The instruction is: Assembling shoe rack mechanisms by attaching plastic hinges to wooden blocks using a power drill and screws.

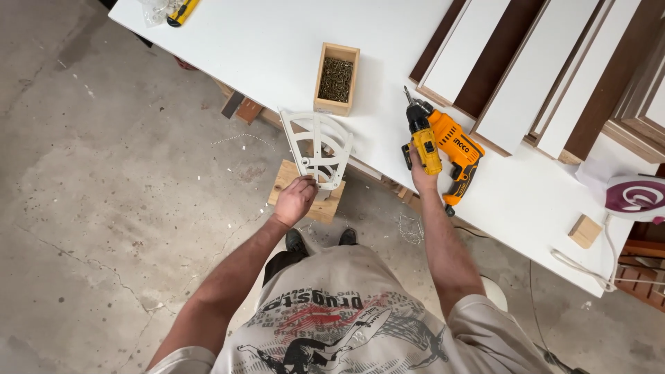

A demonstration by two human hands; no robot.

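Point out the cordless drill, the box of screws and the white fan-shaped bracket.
cordless drill [424,142]: head view, on its yellow body above the right hand.
box of screws [336,78]: head view, on the screws inside the wooden box.
white fan-shaped bracket [316,138]: head view, on its centre spoke.

I see a small open wooden box [337,77] of screws near the bench's [263,41] front edge, a clear plastic bag [154,10] at its far left corner, and an orange label [461,145] on the drill [451,149].

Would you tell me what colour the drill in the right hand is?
Yellow and black; the drill shows best in the head view.
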